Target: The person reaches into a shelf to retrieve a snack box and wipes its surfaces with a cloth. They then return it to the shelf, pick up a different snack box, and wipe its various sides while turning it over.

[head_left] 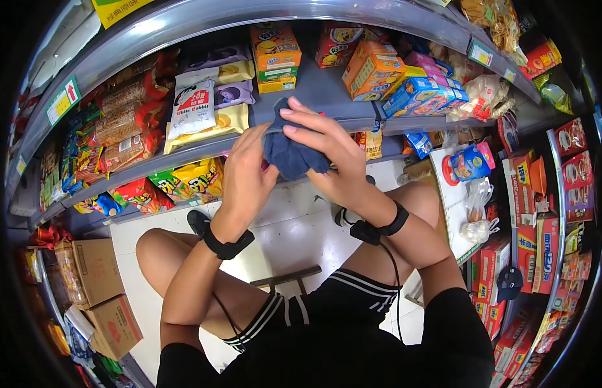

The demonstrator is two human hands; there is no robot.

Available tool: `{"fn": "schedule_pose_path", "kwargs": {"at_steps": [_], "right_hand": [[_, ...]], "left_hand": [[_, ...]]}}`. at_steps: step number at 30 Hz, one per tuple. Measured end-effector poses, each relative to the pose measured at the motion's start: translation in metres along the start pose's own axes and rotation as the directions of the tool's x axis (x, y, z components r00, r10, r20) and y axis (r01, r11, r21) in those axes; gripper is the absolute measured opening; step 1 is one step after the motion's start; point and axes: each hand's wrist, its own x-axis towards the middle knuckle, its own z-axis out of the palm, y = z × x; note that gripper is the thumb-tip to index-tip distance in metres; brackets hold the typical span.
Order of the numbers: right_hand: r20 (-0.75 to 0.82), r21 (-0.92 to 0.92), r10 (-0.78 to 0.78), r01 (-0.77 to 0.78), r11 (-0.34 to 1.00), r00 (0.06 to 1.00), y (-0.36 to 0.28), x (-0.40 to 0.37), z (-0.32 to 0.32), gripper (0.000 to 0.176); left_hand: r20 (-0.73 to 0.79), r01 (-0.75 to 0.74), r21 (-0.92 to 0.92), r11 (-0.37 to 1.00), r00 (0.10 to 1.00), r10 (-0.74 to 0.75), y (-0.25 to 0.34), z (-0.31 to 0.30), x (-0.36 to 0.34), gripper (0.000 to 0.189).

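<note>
In front of the shelf, a crumpled dark blue cloth (291,157) is held up between my two hands. My left hand (244,178) is closed at the cloth's left side, thumb toward me. From the right, my right hand (333,152) presses its bent fingers over the cloth's top and front. Small spots of pink-red show beside the fingers; I cannot make out what they belong to. Behind the hands is the shelf edge (197,143), with a White Rabbit candy bag (193,107) to the left and orange snack boxes (376,70) to the right.
Bagged snacks (197,180) fill the lower shelf. Cardboard cartons (97,271) stand at left. On the right are a white surface with a blue-and-pink package (470,161), stacked red boxes (488,275) and a dark cap (510,282). White tiles (301,220) cover the floor between my legs.
</note>
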Motion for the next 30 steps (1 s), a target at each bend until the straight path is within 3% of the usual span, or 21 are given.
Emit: {"fn": "schedule_pose_path", "kwargs": {"at_steps": [5, 11, 15, 18, 20, 26, 30], "right_hand": [[-0.041, -0.011, -0.018, 0.017, 1.0, 0.999, 0.0, 0.011, -0.008, 0.067], [-0.114, -0.111, -0.005, -0.008, 0.994, 0.993, 0.004, 0.02, -0.016, 0.063], [-0.142, -0.108, 0.013, -0.028, 0.994, 0.99, 0.009, 0.022, -0.018, 0.058], [-0.128, -0.1, 0.052, -0.065, 0.993, 0.99, 0.009, 0.02, -0.023, 0.07], [-0.049, -0.246, 0.042, -0.052, 0.968, 0.998, 0.007, 0.021, -0.028, 0.072], [0.12, -0.178, 0.01, 0.011, 0.984, 0.993, -0.01, 0.029, -0.039, 0.072], [0.148, -0.178, 0.019, 0.008, 0.984, 0.989, -0.001, 0.021, -0.038, 0.067]], "left_hand": [[0.009, 0.121, -0.062, 0.991, 0.993, -0.12, 0.001, 0.003, -0.005, 0.054], [-0.047, 0.03, -0.128, 0.991, 0.998, -0.036, 0.012, -0.003, 0.001, 0.052], [-0.023, 0.064, -0.18, 0.982, 0.997, -0.069, 0.019, -0.004, 0.002, 0.056], [-0.007, 0.082, -0.185, 0.979, 0.996, -0.085, 0.017, -0.003, 0.001, 0.056], [-0.016, 0.105, -0.181, 0.978, 0.994, -0.11, 0.014, -0.001, 0.0, 0.055], [-0.042, 0.196, -0.16, 0.968, 0.978, -0.205, 0.006, 0.005, -0.003, 0.052], [-0.044, 0.181, -0.175, 0.968, 0.981, -0.191, 0.003, 0.004, -0.001, 0.051]]}}
